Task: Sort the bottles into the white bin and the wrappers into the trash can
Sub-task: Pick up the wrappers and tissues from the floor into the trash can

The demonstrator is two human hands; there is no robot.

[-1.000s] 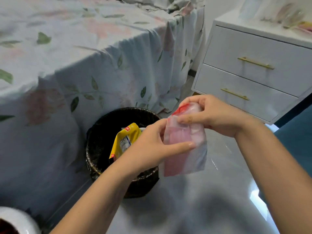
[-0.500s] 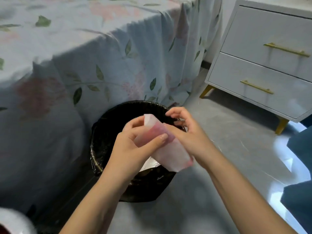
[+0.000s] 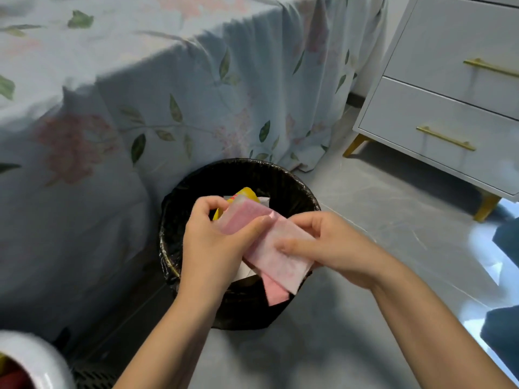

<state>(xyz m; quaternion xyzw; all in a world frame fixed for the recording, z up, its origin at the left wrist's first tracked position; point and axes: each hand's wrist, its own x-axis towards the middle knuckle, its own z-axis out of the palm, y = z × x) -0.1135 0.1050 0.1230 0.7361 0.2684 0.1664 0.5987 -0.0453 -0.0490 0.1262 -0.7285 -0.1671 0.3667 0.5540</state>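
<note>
The pink wrapper (image 3: pixel 269 248) was a flat, half-clear plastic packet, held slanted above the trash can (image 3: pixel 286 181), with its lower corner hanging past the front rim. The trash can was round and lined with a black bag; it stood on the floor beside the draped table. Inside lay a yellow wrapper (image 3: pixel 247 193) and some white paper. The white bin (image 3: pixel 42 360) was at the lower left corner, only partly visible.
</note>
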